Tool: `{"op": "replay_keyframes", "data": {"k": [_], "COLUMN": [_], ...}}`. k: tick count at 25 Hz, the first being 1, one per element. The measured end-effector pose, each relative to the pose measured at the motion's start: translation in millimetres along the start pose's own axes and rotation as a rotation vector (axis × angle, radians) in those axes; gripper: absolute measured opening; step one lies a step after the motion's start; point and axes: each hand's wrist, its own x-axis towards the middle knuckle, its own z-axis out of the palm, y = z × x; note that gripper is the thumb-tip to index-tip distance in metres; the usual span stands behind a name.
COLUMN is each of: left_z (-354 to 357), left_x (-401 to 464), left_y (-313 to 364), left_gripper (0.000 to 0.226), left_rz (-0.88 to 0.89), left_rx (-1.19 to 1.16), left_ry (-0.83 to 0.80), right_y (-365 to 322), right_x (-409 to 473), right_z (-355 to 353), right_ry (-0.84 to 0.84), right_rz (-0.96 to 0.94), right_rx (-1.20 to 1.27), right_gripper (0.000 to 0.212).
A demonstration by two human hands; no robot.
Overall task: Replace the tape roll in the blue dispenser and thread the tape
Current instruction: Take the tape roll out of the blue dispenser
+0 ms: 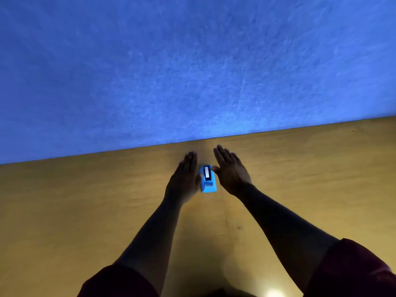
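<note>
While both dark red sleeves sit at the near edge, forearms reach out over the wooden table toward its middle. Left hand and right hand flank the blue dispenser, fingers straight and spread, gripping nothing; left palm looks to be touching its side, right thumb just at its top corner. Likely bracketing it to steady or lift, so roll swap looks not yet started. Dispenser stands on the table between the palms, a white strip in a dark slot on top. No spare roll in view. Beyond, a blue wall meets the table's far edge.
</note>
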Motion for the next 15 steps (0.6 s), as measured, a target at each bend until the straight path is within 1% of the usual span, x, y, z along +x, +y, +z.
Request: {"op": "replay_keyframes", "data": {"k": [2,4,10,15], "left_z": [3,6,11,15], "left_x": [2,1,6,12], "left_y": [-1,-2,-4,-3], "left_gripper": [0.073,0.075,0.074,0.079], "left_rz": [-0.018,-0.028,-0.02,-0.055], "left_rx": [-0.009,-0.013,-0.061,-0.133], "left_ry": [-0.023,-0.06,-0.133,-0.191], "right_y": [2,3,-4,-7], "right_x": [0,-3,-8,-10], "right_z": [7,16,31,40], "right_ry": [-0.016,-0.069,-0.127,-0.164], "right_rz": [0.021,0.042,0.013,0.023], "right_rx": [0.007,-0.004,0.029,0.073], "right_gripper": [0.065,0.066,0.067,0.069]}}
